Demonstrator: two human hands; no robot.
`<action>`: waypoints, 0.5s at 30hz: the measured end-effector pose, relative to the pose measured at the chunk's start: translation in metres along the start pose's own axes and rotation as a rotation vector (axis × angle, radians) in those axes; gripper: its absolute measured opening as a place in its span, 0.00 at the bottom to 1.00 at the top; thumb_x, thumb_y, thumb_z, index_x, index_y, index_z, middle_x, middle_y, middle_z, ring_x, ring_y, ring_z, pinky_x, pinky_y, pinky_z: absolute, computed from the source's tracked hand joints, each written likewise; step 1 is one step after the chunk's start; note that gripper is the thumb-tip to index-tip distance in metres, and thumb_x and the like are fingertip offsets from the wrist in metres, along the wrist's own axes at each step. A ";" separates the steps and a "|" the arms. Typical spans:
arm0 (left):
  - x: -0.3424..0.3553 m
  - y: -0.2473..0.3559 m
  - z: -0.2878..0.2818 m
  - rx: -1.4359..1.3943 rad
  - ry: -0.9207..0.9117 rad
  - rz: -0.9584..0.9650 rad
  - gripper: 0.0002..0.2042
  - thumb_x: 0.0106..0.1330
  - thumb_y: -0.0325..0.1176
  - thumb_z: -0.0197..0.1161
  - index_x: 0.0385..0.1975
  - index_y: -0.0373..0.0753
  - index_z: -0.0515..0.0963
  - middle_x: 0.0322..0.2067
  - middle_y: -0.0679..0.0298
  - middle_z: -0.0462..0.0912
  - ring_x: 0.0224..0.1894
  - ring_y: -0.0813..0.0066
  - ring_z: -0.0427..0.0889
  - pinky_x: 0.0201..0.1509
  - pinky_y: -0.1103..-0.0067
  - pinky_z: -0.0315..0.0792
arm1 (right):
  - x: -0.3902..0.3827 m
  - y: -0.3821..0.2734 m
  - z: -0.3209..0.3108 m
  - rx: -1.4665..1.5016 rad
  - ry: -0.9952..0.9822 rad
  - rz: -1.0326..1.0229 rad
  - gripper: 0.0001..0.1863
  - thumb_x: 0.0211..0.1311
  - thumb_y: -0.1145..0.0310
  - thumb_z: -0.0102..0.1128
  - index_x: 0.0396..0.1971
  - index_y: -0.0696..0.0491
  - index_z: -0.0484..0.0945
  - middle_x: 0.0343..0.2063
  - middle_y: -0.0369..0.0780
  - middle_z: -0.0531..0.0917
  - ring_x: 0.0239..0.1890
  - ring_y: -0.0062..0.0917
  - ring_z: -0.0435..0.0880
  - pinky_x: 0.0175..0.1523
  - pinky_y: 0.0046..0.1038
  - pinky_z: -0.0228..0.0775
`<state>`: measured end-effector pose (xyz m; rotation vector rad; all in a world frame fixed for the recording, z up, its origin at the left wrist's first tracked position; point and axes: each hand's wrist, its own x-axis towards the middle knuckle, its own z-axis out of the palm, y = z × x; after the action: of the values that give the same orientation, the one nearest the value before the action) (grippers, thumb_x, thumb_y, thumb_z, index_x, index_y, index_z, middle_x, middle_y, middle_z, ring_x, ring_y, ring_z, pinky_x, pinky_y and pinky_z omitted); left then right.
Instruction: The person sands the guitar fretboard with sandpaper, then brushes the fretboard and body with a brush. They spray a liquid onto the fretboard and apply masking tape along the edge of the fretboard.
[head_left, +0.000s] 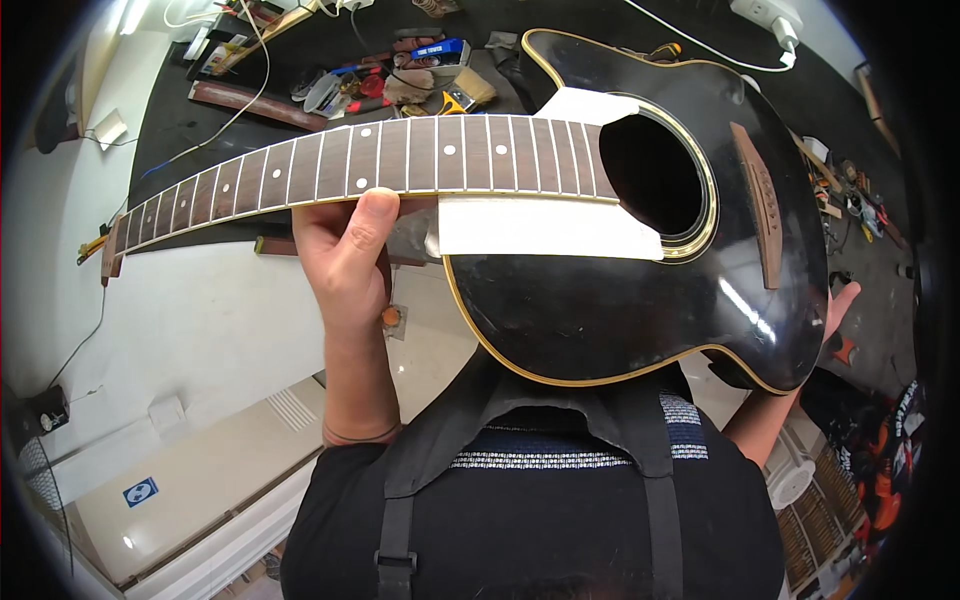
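Note:
A black acoustic guitar (560,310) without strings lies across the view in front of my chest, its fretted neck pointing left. My left hand (350,250) is closed around the neck, thumb on the fingerboard's near edge and fingers hidden underneath. White masking strips (540,228) cover the top on both sides of the fingerboard end, near the round soundhole (655,170). A brown bridge (758,205) sits on the right part of the top. My right hand (842,308) holds the body at its right end; a stretched digit shows past the edge, the others hidden behind the guitar.
Behind the neck, the dark workbench holds a pile of tools, a brush (470,90) and a long reddish-brown wooden piece (255,105). A white power strip (768,18) with a plugged cable is at the far right. More tools lie right of the guitar body.

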<state>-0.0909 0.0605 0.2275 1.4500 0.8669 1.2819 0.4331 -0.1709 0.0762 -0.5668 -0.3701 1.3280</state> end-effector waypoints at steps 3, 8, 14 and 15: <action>0.005 -0.010 -0.010 0.081 0.036 0.074 0.28 0.77 0.44 0.75 0.66 0.29 0.77 0.54 0.54 0.90 0.54 0.63 0.92 0.59 0.67 0.86 | -0.011 -0.001 -0.004 -0.007 0.112 0.030 0.50 0.82 0.26 0.49 0.72 0.64 0.75 0.62 0.50 0.88 0.58 0.38 0.90 0.65 0.42 0.84; 0.010 0.003 0.007 0.095 0.107 0.147 0.41 0.74 0.53 0.78 0.74 0.29 0.70 0.55 0.54 0.88 0.57 0.65 0.89 0.65 0.71 0.82 | -0.009 0.016 0.032 0.020 0.099 -0.023 0.51 0.80 0.25 0.50 0.72 0.64 0.76 0.61 0.50 0.89 0.57 0.40 0.91 0.65 0.43 0.85; 0.012 0.013 0.015 -0.058 0.154 0.120 0.36 0.77 0.50 0.76 0.72 0.28 0.71 0.54 0.59 0.85 0.56 0.73 0.85 0.67 0.75 0.75 | 0.017 -0.014 0.020 0.166 0.175 0.169 0.51 0.78 0.23 0.50 0.68 0.62 0.81 0.58 0.52 0.91 0.50 0.44 0.94 0.61 0.45 0.87; 0.013 0.015 0.014 -0.076 0.162 0.110 0.36 0.78 0.50 0.75 0.71 0.28 0.71 0.54 0.58 0.85 0.56 0.73 0.85 0.67 0.74 0.75 | 0.016 -0.017 0.016 0.164 0.208 0.169 0.51 0.78 0.23 0.51 0.68 0.62 0.81 0.57 0.52 0.92 0.49 0.44 0.94 0.59 0.45 0.88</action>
<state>-0.0759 0.0656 0.2456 1.3635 0.8439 1.5151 0.4409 -0.1548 0.0984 -0.6021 -0.0421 1.4309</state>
